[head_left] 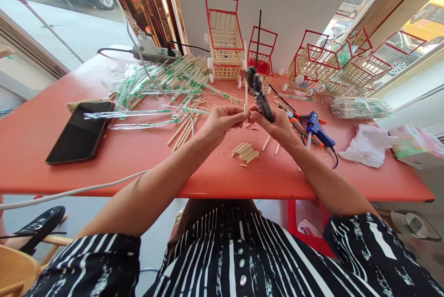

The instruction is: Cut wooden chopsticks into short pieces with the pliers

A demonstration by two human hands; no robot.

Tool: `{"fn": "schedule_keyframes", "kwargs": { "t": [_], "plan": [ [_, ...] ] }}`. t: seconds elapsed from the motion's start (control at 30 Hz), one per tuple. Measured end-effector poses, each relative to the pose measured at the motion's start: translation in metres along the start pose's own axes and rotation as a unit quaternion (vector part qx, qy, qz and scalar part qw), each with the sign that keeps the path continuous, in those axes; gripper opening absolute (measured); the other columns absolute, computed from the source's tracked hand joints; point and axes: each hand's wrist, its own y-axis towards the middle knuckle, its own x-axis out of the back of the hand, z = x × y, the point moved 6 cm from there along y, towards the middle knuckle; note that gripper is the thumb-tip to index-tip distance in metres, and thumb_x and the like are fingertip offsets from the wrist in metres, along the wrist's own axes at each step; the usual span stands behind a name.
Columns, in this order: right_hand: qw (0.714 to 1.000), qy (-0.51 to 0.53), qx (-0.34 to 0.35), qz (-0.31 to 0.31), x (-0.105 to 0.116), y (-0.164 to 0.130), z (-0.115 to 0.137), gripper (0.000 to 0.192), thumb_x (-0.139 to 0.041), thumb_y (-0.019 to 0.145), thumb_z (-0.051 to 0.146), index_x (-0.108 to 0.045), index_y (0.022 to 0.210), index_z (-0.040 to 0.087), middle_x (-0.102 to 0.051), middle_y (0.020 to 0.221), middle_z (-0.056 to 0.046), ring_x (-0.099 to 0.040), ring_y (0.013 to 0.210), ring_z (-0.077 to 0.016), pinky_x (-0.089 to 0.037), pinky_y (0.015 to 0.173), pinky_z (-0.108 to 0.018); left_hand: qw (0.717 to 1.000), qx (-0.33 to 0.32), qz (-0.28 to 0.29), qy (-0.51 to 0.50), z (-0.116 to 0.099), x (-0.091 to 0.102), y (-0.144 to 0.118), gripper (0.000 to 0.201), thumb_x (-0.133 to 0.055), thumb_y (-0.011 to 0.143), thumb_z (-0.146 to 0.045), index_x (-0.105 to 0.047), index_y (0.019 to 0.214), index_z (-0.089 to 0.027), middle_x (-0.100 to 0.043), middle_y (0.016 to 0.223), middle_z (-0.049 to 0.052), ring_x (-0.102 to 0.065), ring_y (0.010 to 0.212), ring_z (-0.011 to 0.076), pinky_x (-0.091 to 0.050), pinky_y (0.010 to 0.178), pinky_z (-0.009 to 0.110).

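Observation:
Both hands meet above the table's middle. My left hand [222, 123] is closed, its thumb and fingers pinching a thin wooden stick [246, 86] that stands about upright. My right hand [277, 123] is wrapped round a black hand tool [262, 98], tilted with its dark head up and to the left; its exact kind is not clear. The right fingertips are at the stick's lower part, close to the left ones. Below the hands lies a small pile of short cut stick pieces [245, 152], with crumbs of wood around it.
On the red table [138, 179] are a black phone [78, 135], wrapped chopsticks [159, 79], loose bare sticks [185, 133], orange-handled pliers [307, 134], a blue glue gun [319, 130] and tissue [369, 146]. Small stick-built carts [225, 42] line the back. A white cable [86, 189] crosses the left front edge.

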Motion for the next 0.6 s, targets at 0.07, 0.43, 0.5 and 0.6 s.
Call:
{"fn": "schedule_keyframes", "kwargs": {
  "t": [0.07, 0.43, 0.5, 0.6],
  "plan": [
    [1.000, 0.015, 0.001, -0.020, 0.007, 0.000, 0.005, 0.055, -0.068, 0.088, 0.074, -0.070, 0.094, 0.019, -0.067, 0.083, -0.003, -0.058, 0.075, -0.0164, -0.047, 0.069, -0.031, 0.999, -0.014, 0.003, 0.047, -0.004, -0.003, -0.003, 0.035, -0.094, 0.068, -0.047, -0.082, 0.074, -0.014, -0.075, 0.071, 0.006, -0.051, 0.060, 0.0095, -0.042, 0.061, 0.026],
    [1.000, 0.004, 0.006, 0.007, 0.002, 0.001, 0.006, 0.053, -0.075, 0.083, 0.071, -0.056, 0.082, 0.021, -0.054, 0.074, 0.000, -0.050, 0.067, -0.0141, -0.043, 0.062, -0.030, 0.992, -0.039, 0.034, 0.114, 0.003, -0.014, -0.002, 0.026, -0.089, 0.072, -0.040, -0.081, 0.075, -0.015, -0.080, 0.076, 0.009, -0.062, 0.062, 0.0132, -0.046, 0.061, 0.026],
    [1.000, 0.000, 0.003, 0.013, 0.001, 0.001, 0.006, 0.054, -0.074, 0.084, 0.072, -0.054, 0.080, 0.022, -0.051, 0.072, 0.001, -0.048, 0.065, -0.0138, -0.042, 0.061, -0.030, 0.992, -0.024, 0.037, 0.119, 0.005, -0.014, -0.001, 0.025, -0.089, 0.072, -0.039, -0.081, 0.074, -0.015, -0.081, 0.076, 0.010, -0.063, 0.063, 0.0138, -0.046, 0.061, 0.027],
    [1.000, -0.005, 0.005, 0.010, 0.000, 0.000, 0.009, 0.056, -0.073, 0.083, 0.074, -0.053, 0.075, 0.022, -0.047, 0.069, 0.002, -0.046, 0.064, -0.0133, -0.040, 0.060, -0.030, 0.993, -0.016, 0.047, 0.109, 0.004, -0.015, -0.001, 0.026, -0.090, 0.070, -0.039, -0.080, 0.073, -0.015, -0.080, 0.075, 0.010, -0.062, 0.063, 0.0133, -0.045, 0.061, 0.026]
  ]
}}
